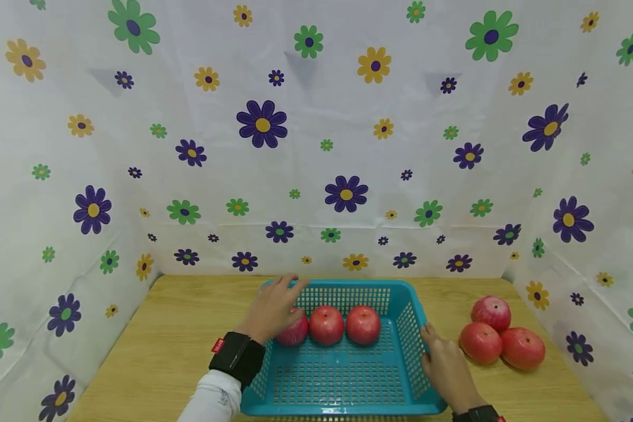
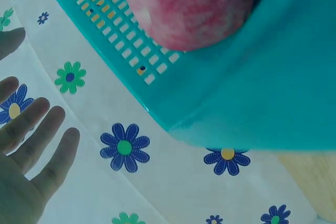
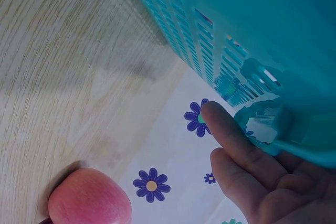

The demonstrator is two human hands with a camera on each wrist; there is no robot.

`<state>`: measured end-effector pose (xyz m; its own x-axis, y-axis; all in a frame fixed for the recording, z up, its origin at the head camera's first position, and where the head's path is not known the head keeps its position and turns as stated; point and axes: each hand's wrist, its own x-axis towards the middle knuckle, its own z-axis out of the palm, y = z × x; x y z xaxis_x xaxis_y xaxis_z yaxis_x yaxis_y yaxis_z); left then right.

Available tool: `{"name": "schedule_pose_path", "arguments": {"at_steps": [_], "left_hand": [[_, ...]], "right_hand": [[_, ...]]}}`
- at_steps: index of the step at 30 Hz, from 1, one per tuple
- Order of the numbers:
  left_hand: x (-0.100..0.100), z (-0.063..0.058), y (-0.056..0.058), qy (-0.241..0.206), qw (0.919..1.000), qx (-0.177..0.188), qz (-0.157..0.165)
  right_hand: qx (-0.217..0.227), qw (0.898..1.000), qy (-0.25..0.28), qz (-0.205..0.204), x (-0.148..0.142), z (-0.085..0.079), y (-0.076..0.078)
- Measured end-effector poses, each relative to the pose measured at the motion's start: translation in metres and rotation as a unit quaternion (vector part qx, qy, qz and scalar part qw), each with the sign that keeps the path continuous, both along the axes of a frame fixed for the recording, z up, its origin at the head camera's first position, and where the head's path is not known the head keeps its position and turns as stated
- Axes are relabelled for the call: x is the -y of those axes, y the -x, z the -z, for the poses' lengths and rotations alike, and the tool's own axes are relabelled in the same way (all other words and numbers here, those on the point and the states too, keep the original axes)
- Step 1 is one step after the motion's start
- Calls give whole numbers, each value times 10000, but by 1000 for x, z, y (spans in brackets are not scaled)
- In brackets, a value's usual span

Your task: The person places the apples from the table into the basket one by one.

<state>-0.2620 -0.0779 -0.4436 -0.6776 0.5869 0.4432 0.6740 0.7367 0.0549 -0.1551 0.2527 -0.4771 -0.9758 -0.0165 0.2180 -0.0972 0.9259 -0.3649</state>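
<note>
A blue-green plastic basket (image 1: 343, 408) holds three red apples in a row; the middle apple (image 1: 326, 325) and right apple (image 1: 363, 325) show fully. My left hand (image 1: 274, 308) hovers over the left apple (image 1: 293, 332), partly covering it. In the left wrist view, the fingers (image 2: 44, 145) of that hand are spread and apart from the mottled apple (image 2: 191, 9). At the basket's right rim, my right hand (image 1: 447, 366) holds the edge. The right wrist view shows two of its fingers (image 3: 236, 145) outside the perforated wall; the rim hides part of the hand.
Three more apples sit together on the wooden table (image 1: 179, 340) right of the basket: a mottled apple (image 1: 491, 313) behind, a left apple (image 1: 480, 343) and a right apple (image 1: 523, 349). White flower-patterned sheeting (image 1: 306, 164) encloses the table's back and sides.
</note>
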Motion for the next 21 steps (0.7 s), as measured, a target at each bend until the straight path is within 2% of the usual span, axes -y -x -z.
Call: {"name": "schedule_pose_path", "arguments": {"at_steps": [4,12,21], "left_hand": [[10,-1,-2,15,9999,53,-99],[35,4,-8,73,9988,243,-418],[55,24,-19,322,9968,387,-624]], "right_hand": [[-66,10000,-12,-35,0,2,0],[-117,9999,-60,-47,1,2,-1],[-121,9999,-85,-18,2,2,-2]]}}
